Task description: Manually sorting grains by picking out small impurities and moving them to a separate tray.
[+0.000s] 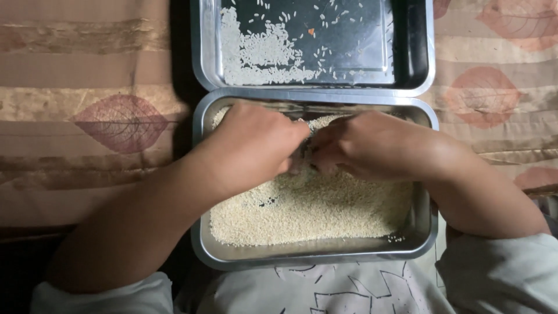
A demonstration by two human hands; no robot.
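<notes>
the near rectangular steel tray [427, 232] is mostly full of pale rice grains [314, 209]; left hand [256, 142] and right hand [366, 145] pinch grains together. beyond it, the far steel tray [415, 52] holds only a small sorted patch [261, 55].

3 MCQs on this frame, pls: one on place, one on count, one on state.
1. Where are both hands?
A. In the near tray
B. In the far tray
C. On the cloth

2. How many metal trays are in view?
A. One
B. Two
C. Three

3. How full is the far tray?
A. Heaped
B. Bare
C. Thin patch and loose grains

Key:
1 A: the left hand and right hand meet over the grain in the near tray.
2 B: the near tray and the far tray sit edge to edge on the leaf-print cloth.
3 C: the white rice covers only its left part; dark bottom shows elsewhere.
</notes>
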